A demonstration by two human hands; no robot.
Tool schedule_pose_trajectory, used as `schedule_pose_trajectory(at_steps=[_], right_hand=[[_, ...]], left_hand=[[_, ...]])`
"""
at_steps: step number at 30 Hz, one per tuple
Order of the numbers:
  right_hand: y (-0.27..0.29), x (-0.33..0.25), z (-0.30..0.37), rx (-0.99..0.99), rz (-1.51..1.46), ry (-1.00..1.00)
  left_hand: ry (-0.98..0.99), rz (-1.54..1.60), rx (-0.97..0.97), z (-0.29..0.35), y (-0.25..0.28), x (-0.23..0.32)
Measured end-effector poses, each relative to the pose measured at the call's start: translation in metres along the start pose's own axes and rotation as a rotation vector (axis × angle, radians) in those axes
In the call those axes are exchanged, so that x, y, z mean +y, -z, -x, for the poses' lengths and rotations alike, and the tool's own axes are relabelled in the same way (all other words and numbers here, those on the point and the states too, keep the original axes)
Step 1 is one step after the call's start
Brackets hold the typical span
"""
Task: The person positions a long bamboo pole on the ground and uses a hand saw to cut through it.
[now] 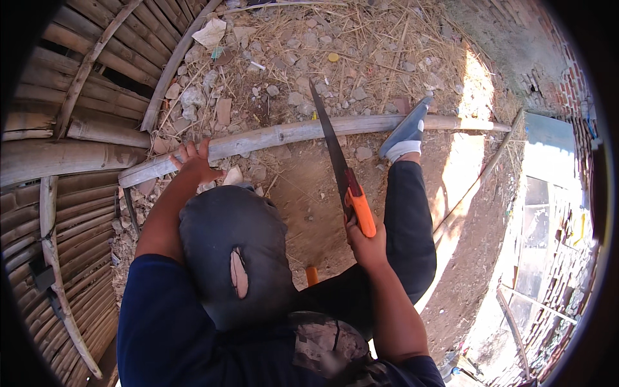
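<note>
My right hand is closed round the orange handle of a handsaw. The dark blade points up and away, passing over a long bamboo pole; whether its teeth touch the pole I cannot tell. At the pole's left end, my left hand lies across it with fingers spread and the thumb apart on the near side. My foot in a grey shoe rests on the pole's right part. My bent knee, in dark trousers with a tear, rises beside my left arm.
Slatted bamboo walling stands close on the left. Rubble and straw cover the ground beyond the pole. A short orange object shows by my leg, mostly hidden. A thin stick slants on the right, before a brick wall.
</note>
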State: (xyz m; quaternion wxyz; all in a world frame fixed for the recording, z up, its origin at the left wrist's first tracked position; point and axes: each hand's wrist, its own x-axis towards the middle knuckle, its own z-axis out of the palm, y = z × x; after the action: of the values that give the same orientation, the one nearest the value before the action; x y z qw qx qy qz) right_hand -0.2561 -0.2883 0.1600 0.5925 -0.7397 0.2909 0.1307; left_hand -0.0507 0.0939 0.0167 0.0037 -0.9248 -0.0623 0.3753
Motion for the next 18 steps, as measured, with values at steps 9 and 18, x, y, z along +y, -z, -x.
schedule_pose_trajectory(at_steps=[9, 18], right_hand=[[0.028, 0.007, 0.095, 0.024, -0.007, -0.075], [0.003, -0.009, 0.022, -0.009, 0.108, -0.017]], left_hand=[[0.0, 0.023, 0.011, 0.0, -0.001, 0.002], [0.005, 0.012, 0.02, -0.001, -0.003, -0.003]])
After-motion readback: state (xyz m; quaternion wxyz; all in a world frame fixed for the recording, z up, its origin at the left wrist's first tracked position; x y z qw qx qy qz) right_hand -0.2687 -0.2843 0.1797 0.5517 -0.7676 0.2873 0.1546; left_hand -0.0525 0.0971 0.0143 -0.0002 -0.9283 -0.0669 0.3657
